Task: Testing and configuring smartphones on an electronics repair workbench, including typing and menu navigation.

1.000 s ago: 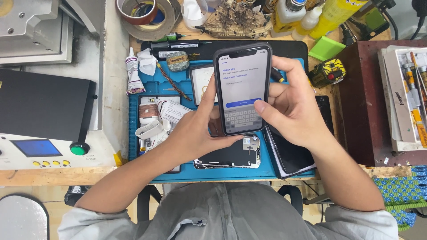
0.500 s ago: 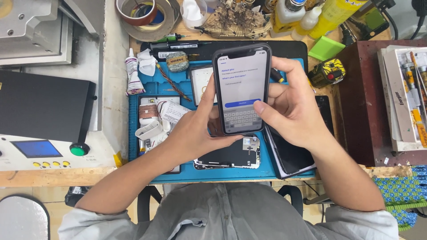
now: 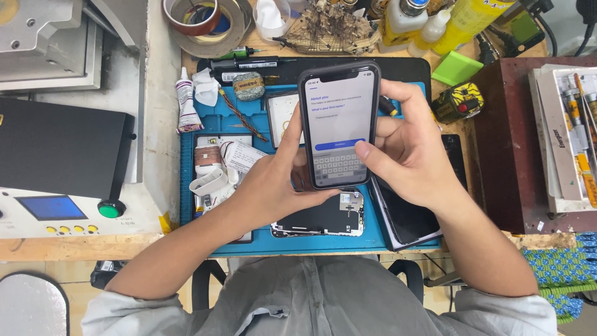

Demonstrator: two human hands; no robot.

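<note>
1. Cluttered wooden surface (image 3: 74,246) is carrying a blue repair mat (image 3: 311,242) at its centre, with tools crowding the far edge.
2. One lit smartphone (image 3: 339,124) is being held upright above the mat, screen facing the wearer for reading.
3. Left hand (image 3: 273,183) is cradling it from behind, fingers clamped on its left edge.
4. Right hand (image 3: 410,146) is gripping the right edge, thumb hovering at the keyboard.
5. One opened phone screen assembly (image 3: 323,221) is lying near; two tape rolls (image 3: 205,18) are sitting far left.
</note>
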